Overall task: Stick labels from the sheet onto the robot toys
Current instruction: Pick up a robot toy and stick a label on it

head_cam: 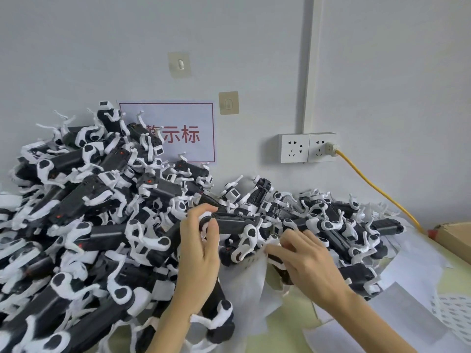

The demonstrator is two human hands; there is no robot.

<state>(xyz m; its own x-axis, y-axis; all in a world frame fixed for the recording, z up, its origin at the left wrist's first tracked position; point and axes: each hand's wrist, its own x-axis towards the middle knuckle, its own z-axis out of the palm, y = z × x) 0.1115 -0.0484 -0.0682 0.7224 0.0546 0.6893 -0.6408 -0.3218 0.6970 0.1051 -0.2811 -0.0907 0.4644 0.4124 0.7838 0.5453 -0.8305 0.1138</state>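
Your left hand (197,248) grips 1 robot toy (229,225) by its rounded end, thumb and fingers curled round it, and holds it level just above the label sheet (251,289). The black body of that toy runs away from the sheet toward the wall sockets (307,148), and its white legs hang down over the sheet's upper edge. Your right hand (309,261) lies on the socket side of the sheet, its fingertips (274,248) pinched on the sheet's crumpled top edge; whether a single label is between them you cannot tell, since the paper there is blurred and white on white. The sheet's lower part is hidden behind your 2 forearms and its print cannot be read.

On the far side of the sheet from the sockets rises a large heap of toys (84,212), cut off by the picture's edge; a lower heap (331,220) lies between the sheet and the sockets. A red-lettered notice (178,133) on the wall behind the sheet is partly covered by toys. A yellow cable (377,189) drops from the sockets to a cardboard box (453,240), itself cut off
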